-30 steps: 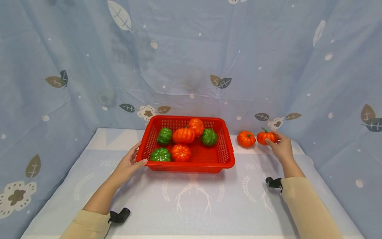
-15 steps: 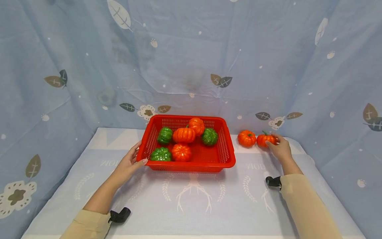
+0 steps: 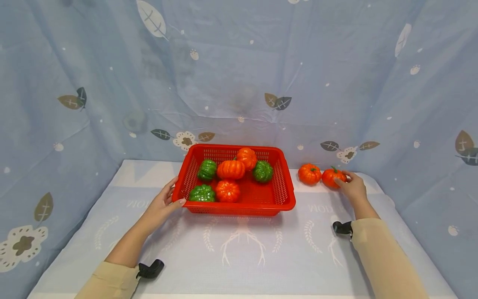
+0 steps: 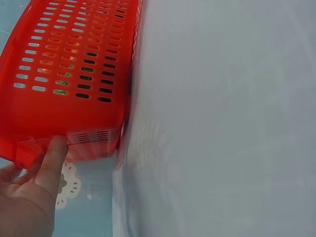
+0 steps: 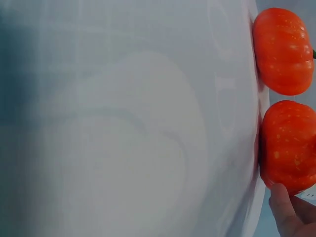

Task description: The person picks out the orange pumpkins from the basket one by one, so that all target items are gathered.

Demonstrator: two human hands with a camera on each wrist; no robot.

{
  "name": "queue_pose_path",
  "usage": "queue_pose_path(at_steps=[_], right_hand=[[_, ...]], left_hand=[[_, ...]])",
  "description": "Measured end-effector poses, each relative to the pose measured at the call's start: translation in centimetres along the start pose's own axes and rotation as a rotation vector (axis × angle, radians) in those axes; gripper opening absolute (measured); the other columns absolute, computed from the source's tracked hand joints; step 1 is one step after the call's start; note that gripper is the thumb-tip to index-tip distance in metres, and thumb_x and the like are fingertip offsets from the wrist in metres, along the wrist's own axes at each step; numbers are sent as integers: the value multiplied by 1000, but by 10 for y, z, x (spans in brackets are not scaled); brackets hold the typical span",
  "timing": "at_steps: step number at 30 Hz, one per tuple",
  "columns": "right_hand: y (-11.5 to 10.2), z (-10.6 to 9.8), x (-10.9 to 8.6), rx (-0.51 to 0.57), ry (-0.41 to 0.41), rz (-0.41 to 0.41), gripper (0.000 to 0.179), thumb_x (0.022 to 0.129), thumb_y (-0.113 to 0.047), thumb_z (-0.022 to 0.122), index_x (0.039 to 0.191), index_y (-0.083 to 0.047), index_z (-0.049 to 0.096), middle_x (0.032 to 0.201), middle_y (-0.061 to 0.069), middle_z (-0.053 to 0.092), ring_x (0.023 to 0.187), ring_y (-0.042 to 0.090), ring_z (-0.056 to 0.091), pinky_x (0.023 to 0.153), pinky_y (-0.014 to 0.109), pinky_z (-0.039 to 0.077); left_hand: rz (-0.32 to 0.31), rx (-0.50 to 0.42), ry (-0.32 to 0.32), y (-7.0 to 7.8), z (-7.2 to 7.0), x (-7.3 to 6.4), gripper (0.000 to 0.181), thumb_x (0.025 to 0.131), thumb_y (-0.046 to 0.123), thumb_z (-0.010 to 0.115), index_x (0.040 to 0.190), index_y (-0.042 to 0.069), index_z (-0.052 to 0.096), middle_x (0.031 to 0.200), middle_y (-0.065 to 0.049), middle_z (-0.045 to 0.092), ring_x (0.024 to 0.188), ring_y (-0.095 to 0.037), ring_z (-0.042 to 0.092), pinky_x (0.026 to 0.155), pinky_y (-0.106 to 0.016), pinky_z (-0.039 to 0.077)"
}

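While my left hand grips the left end of the red basket, thumb at its near corner and fingers against the side, my right hand has thumb and fingers curled about the far side of an orange pumpkin. Squat and roundish, that pumpkin sits well to the basket's right, with a second pumpkin between them; the basket's long axis runs left to right, and my right hand is much the nearer.
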State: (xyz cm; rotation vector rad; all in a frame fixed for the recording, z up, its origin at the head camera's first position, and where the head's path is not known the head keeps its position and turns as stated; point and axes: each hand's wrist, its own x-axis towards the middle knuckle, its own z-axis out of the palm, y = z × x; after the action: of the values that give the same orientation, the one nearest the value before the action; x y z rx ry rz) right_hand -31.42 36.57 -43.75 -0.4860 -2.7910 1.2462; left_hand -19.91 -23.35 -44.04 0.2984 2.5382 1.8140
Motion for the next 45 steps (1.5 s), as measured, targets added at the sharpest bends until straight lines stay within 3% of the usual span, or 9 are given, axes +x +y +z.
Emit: queue_pose_path(at_steps=[10, 19, 26, 37, 45], right_hand=[[5, 5, 7, 47, -7, 6, 66, 100, -23, 60, 153, 4, 30, 151, 35, 32, 137, 51, 34, 109, 53, 37], [5, 9, 10, 39, -10, -9, 65, 99, -21, 61, 150, 7, 32, 149, 36, 33, 134, 51, 37, 108, 53, 39], [-2, 13, 5, 57, 9, -33, 60, 98, -16, 61, 147, 9, 36, 145, 37, 38, 132, 50, 41, 106, 52, 41], [-3, 14, 10, 63, -16, -7, 61, 100, -18, 61, 151, 4, 34, 150, 34, 34, 135, 50, 38, 106, 51, 42], [-3, 7, 3, 39, -12, -57, 60, 100, -17, 60, 149, 6, 35, 149, 37, 34, 135, 51, 38, 107, 54, 40]], left_hand=[[6, -32, -10, 0, 1, 0, 83, 97, 15, 65, 161, 9, 11, 155, -25, 33, 140, -43, 38, 94, -18, 44], [3, -20, -6, 0, 1, -1, 84, 97, 19, 66, 161, 10, 12, 154, -25, 34, 139, -43, 40, 98, -28, 47], [7, -27, -7, -1, 0, -1, 84, 97, 17, 65, 161, 10, 12, 154, -25, 35, 139, -43, 40, 98, -25, 46], [13, -41, -10, -2, -2, -1, 84, 97, 17, 66, 161, 10, 12, 154, -25, 34, 139, -43, 39, 96, -21, 45], [13, -44, -17, -3, -2, 0, 85, 97, 19, 66, 161, 10, 12, 154, -25, 34, 139, -43, 39, 97, -24, 46]])
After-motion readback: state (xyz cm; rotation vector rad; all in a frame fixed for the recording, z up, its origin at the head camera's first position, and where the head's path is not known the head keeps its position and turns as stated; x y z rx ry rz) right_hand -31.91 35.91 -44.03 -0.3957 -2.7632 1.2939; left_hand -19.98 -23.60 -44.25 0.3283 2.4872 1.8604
